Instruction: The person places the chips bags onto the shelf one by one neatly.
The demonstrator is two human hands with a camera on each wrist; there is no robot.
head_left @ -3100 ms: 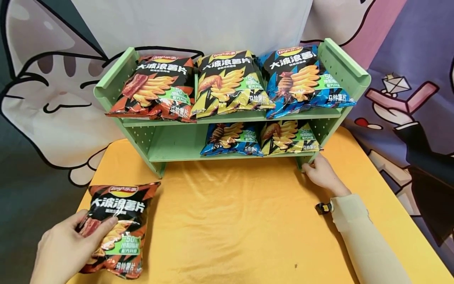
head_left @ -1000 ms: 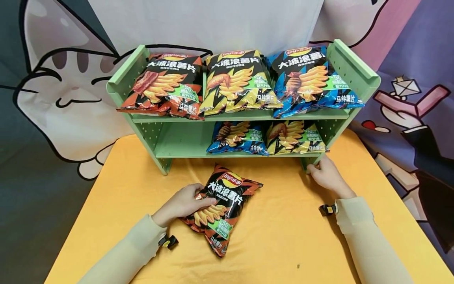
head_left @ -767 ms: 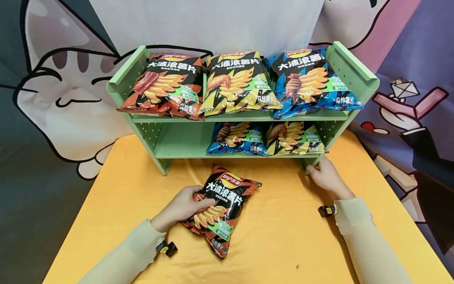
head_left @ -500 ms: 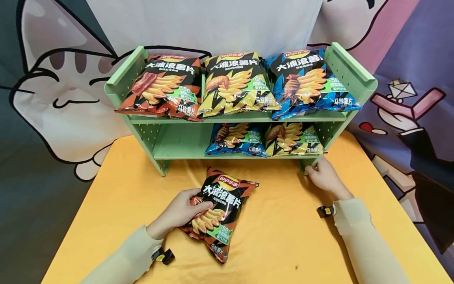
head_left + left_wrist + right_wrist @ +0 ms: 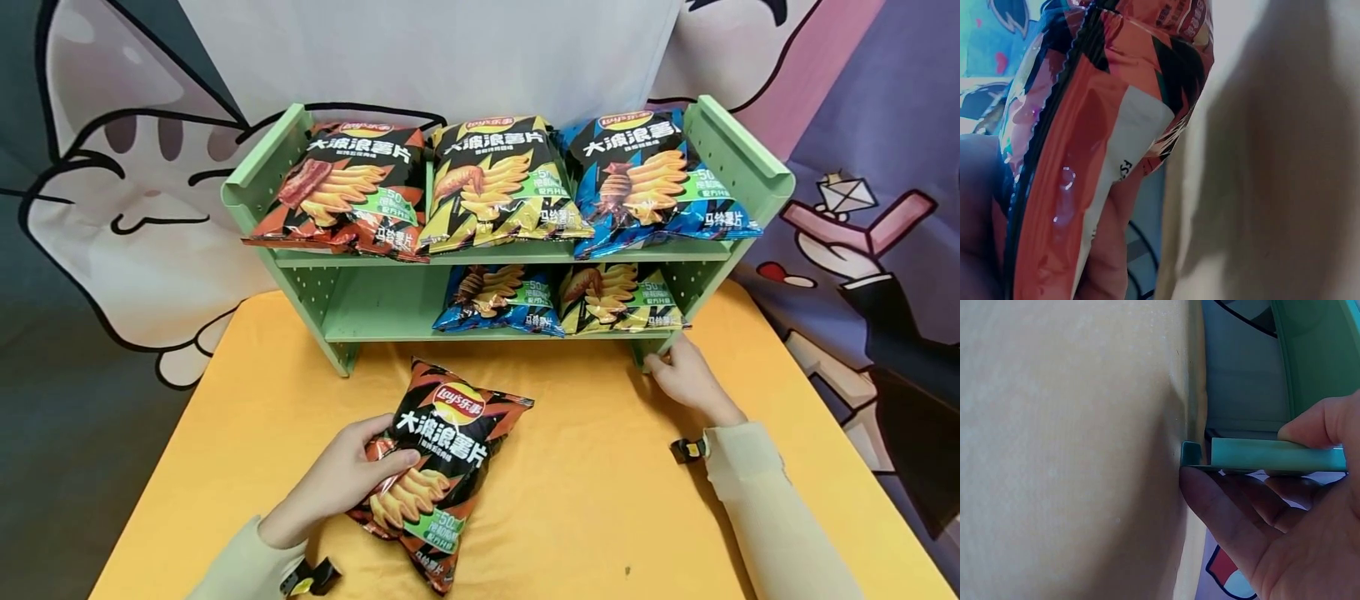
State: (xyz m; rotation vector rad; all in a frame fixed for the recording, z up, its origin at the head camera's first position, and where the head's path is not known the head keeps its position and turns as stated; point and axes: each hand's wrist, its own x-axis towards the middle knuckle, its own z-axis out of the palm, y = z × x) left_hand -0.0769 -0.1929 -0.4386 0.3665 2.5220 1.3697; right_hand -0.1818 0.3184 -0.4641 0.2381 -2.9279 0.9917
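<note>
My left hand [image 5: 341, 475] grips a red-and-black bag of potato chips [image 5: 442, 467] by its left side, thumb across the front, in front of the shelf. The bag tilts, its top leaning right. In the left wrist view the chip bag's red back seam [image 5: 1063, 181] shows between the fingers. At the right, my right hand [image 5: 690, 379] holds the foot of the green shelf [image 5: 382, 308]. The right wrist view has the thumb on one side of the green shelf leg [image 5: 1272, 455] and the fingers on the other.
The upper tier carries a red chip bag [image 5: 345, 192], a yellow chip bag [image 5: 498, 187] and a blue chip bag [image 5: 652, 183]. Below, a blue bag [image 5: 498, 300] and a yellow bag [image 5: 622, 296] lie toward the right. A yellow cloth [image 5: 570, 467] covers the table.
From the far left, the left hand has brought the red-and-black bag right to before the shelf and tilted it; lately both shift slightly toward the near left. The right hand stays at the shelf foot.
</note>
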